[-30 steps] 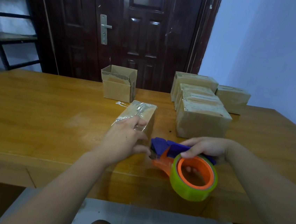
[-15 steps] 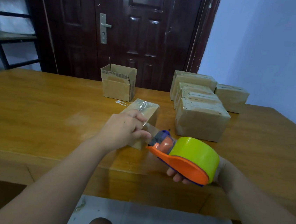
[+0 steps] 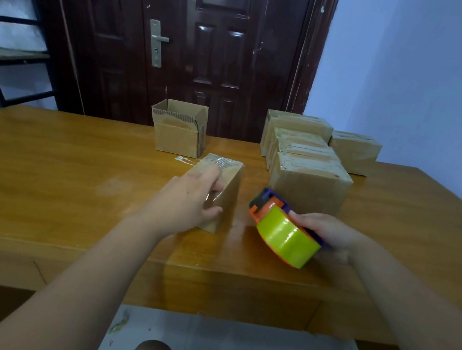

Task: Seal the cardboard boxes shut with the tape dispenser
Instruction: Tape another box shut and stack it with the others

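My left grip [image 3: 190,202] grasps the small brown cardboard box topped with clear tape [image 3: 230,186], standing on the wooden desk [image 3: 53,170]. Just right of that box, not touching it, my right grip [image 3: 329,233] clasps the orange-and-purple tape dispenser with lime-green roll [image 3: 286,234].

A dark brown panelled door [image 3: 217,53] with a metal handle [image 3: 156,42] stands behind the wooden desk [image 3: 52,184]. A pale blue wall [image 3: 420,66] rises on the right, and a black shelving rack [image 3: 11,55] stands on the left.
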A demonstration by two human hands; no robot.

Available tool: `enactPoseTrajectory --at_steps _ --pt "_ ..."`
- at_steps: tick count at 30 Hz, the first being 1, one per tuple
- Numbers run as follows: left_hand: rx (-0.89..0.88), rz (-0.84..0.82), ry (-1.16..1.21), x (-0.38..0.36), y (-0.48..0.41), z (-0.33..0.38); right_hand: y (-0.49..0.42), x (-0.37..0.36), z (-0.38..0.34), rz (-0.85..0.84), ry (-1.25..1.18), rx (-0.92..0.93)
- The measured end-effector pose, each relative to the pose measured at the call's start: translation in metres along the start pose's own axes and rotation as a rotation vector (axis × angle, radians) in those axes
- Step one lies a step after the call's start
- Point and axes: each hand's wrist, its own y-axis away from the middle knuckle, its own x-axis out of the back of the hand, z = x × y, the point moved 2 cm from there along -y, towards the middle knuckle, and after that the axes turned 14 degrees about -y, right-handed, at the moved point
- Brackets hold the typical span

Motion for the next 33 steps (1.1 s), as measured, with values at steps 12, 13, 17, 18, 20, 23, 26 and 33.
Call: enactPoseTrajectory --at_steps 12,13,17,18,20,23,26,33 --pt "-0.076 0.005 -0.178 -0.006 0.005 0.004 -0.007 -0.014 -0.031 0.098 0.665 0.05" --pt "-0.078 -0.004 -0.199 -0.007 0.004 0.005 -0.006 -0.018 -0.034 0.098 0.779 0.069" --pt "-0.064 -0.028 -0.255 -0.006 0.006 0.008 -0.006 -0.031 -0.044 0.119 1.133 0.14" --pt "-0.059 -0.036 -0.272 -0.005 0.006 0.01 -0.004 -0.034 -0.046 0.142 1.215 0.177" --pt "-0.017 -0.022 -0.321 -0.006 0.007 0.013 -0.001 -0.045 -0.048 0.218 1.349 0.323" --pt "0.052 0.034 -0.363 -0.005 0.008 0.023 0.008 -0.074 -0.049 0.315 1.312 0.656" --pt "0.009 0.163 -0.373 -0.001 0.013 0.028 0.008 -0.102 -0.047 0.255 1.09 0.807" --pt "0.047 0.344 -0.064 -0.001 0.021 0.0 -0.008 -0.126 -0.029 0.081 0.836 0.774"
